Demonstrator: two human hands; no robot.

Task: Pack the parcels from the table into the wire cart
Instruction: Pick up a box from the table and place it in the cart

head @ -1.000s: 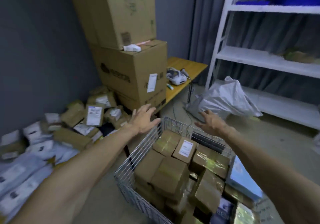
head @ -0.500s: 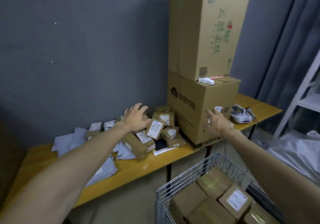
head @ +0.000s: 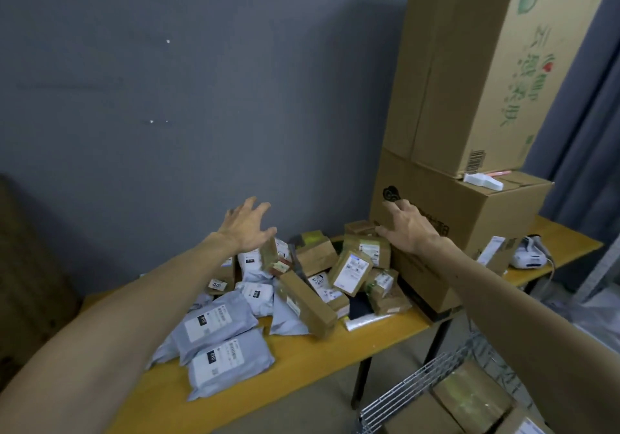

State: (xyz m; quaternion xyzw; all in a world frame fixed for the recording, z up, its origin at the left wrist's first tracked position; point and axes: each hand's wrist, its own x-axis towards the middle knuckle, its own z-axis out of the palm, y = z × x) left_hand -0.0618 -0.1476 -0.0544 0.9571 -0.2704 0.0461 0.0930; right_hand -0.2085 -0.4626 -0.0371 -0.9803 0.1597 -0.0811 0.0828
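A: Starting from the left, what was down at seven o'clock?
B: The yellow table (head: 302, 363), and on it two grey mailers (head: 218, 323) lying flat with their white labels up, one just in front of the other.
A: And the left hand?
B: The left hand (head: 246, 229) was at ten o'clock from the heap, palm down, fingers straight and spread, gripping nothing. It hovered over the back of the pile. Whether the thumb touched the small upright box beside it, I couldn't tell.
A: Centre of the view?
B: The parcels themselves! Brown boxes (head: 350, 271) were tumbled in with white pouches, and a long brown box (head: 307, 302) was tilted at six o'clock of the heap. All were on the table, none in either hand.
A: The right hand?
B: The right hand (head: 407, 229), at two o'clock from the heap, was spread wide too and holding nothing, in front of the big carton (head: 476, 219).
A: Further right?
B: A tall carton (head: 469, 64) stood on the big one, and a white scanner (head: 530, 255) sat on the table at three o'clock.
A: And the cart?
B: The wire cart (head: 409, 386) was at five o'clock, below the table edge, with brown parcels lying inside it.
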